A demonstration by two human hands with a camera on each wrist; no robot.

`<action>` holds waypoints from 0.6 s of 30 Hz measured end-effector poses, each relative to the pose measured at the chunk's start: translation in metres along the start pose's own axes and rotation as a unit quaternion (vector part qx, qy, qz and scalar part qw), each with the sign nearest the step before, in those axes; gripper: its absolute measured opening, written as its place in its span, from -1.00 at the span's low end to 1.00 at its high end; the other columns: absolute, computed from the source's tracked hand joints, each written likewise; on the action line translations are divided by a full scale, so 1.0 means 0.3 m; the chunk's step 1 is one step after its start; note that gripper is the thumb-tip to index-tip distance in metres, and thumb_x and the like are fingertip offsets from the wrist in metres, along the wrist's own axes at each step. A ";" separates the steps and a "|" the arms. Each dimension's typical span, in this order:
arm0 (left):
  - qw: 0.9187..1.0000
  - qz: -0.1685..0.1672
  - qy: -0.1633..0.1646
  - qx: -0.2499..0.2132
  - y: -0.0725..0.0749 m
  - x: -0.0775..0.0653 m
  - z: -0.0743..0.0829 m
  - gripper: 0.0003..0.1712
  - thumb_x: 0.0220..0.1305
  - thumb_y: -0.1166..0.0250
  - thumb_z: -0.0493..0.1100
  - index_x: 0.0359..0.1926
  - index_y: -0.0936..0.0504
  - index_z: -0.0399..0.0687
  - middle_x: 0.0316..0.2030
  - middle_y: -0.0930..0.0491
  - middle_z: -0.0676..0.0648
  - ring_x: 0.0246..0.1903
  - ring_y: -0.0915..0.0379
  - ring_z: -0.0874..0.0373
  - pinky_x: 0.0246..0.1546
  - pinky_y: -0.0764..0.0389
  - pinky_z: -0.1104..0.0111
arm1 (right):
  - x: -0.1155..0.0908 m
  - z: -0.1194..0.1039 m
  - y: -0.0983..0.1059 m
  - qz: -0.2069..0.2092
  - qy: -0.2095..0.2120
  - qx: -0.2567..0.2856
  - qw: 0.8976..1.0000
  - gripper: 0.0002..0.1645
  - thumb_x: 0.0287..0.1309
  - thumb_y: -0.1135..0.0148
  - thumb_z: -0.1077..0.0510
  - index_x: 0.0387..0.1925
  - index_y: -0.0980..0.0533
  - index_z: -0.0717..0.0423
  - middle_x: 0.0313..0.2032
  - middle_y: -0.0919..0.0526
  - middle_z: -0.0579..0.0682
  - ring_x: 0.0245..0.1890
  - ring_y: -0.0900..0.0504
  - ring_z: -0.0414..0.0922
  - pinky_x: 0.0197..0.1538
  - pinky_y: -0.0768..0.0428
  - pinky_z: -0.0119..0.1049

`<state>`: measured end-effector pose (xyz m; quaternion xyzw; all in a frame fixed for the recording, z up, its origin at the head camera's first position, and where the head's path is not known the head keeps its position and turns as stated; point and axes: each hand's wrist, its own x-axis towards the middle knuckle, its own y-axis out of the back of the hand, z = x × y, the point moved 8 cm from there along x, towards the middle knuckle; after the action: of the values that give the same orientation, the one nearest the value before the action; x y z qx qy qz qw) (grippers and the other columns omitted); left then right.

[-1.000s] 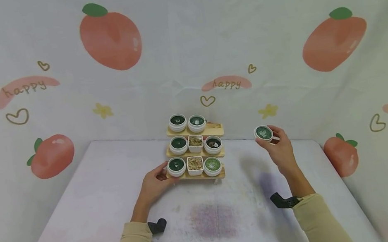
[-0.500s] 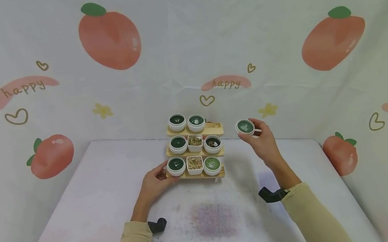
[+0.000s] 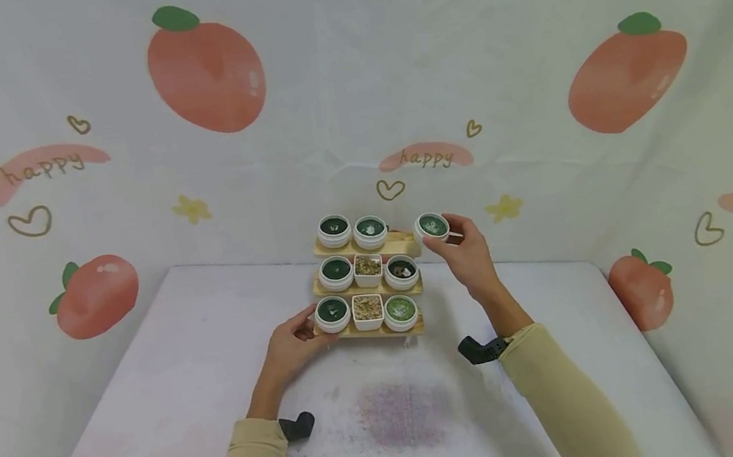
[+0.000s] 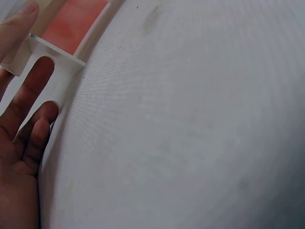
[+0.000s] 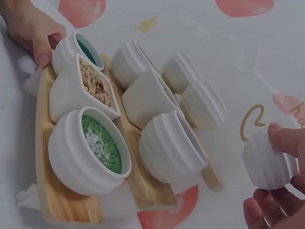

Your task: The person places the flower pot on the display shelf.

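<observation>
A three-tier wooden stand point(image 3: 403, 243) holds small white bowls with dark green, dark brown and light green contents. Square white dishes point(image 3: 368, 312) of a chopped, nut-like mix sit mid-row on the two lower tiers. At the stand's left end my left hand point(image 3: 292, 348) grips the bottom tier, thumb on top beside a bowl and fingers against the white side support point(image 4: 57, 52). My right hand point(image 3: 472, 260) pinches a ridged white bowl point(image 3: 433, 226) of dark green content, raised close to the right end of the top tier, where the wood is bare.
Under the stand lies a white table cover point(image 3: 213, 346) with a purplish stain point(image 3: 401, 413) in front. A white backdrop point(image 3: 314, 70) printed with peaches hangs right behind the table's far edge. A light green bowl point(image 5: 102, 143) stands at the bottom tier's right end.
My right hand has carried its bowl leftward and slightly away, from right of the stand to beside the top tier. The left hand and stand have stayed put.
</observation>
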<state>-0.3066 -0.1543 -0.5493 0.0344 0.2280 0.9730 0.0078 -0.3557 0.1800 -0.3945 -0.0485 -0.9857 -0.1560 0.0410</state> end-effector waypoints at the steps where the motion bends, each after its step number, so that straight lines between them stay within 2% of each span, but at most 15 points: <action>1: 1.000 -0.001 0.001 0.000 -0.001 0.000 0.002 -0.11 0.01 -0.63 0.02 0.37 -0.53 -0.05 -0.33 -0.68 -0.07 -0.37 -0.50 0.23 -0.30 -0.51 0.45 | 0.004 -0.002 -0.007 -0.001 0.001 0.001 1.000 -0.20 0.25 -0.42 0.08 0.43 -0.30 0.12 0.30 -0.48 0.12 0.20 -0.47 0.00 0.03 -0.49 -0.38; 9: 1.000 0.006 0.004 0.000 -0.001 0.000 -0.003 -0.10 -0.02 -0.64 0.03 0.38 -0.54 0.01 -0.28 -0.69 -0.07 -0.33 -0.51 0.22 -0.27 -0.52 0.45 | 0.027 -0.024 -0.078 -0.023 0.047 -0.035 0.998 -0.23 0.26 -0.41 0.08 0.41 -0.33 0.15 0.30 -0.50 0.14 0.24 -0.50 0.08 0.16 -0.53 -0.11; 12: 1.000 0.003 0.005 0.000 -0.004 0.001 -0.007 -0.09 -0.02 -0.64 0.05 0.38 -0.53 0.04 -0.25 -0.69 -0.07 -0.30 -0.50 0.21 -0.25 -0.52 0.45 | 0.035 -0.018 -0.095 -0.023 0.044 -0.037 0.998 -0.25 0.26 -0.41 0.08 0.40 -0.34 0.15 0.28 -0.52 0.14 0.25 -0.52 0.09 0.22 -0.53 -0.02; 18: 1.000 0.005 0.005 -0.001 -0.003 0.001 0.002 -0.10 -0.03 -0.64 0.03 0.37 -0.54 0.01 -0.27 -0.68 -0.06 -0.31 -0.49 0.23 -0.26 -0.50 0.46 | 0.047 0.010 -0.116 -0.019 0.028 -0.042 0.999 -0.23 0.30 -0.38 0.07 0.45 -0.31 0.12 0.30 -0.50 0.16 0.30 -0.50 0.09 0.29 -0.51 0.00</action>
<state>-0.3068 -0.1533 -0.5491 0.0309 0.2266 0.9735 0.0014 -0.3736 0.1493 -0.4065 -0.0267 -0.9775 -0.1994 0.0638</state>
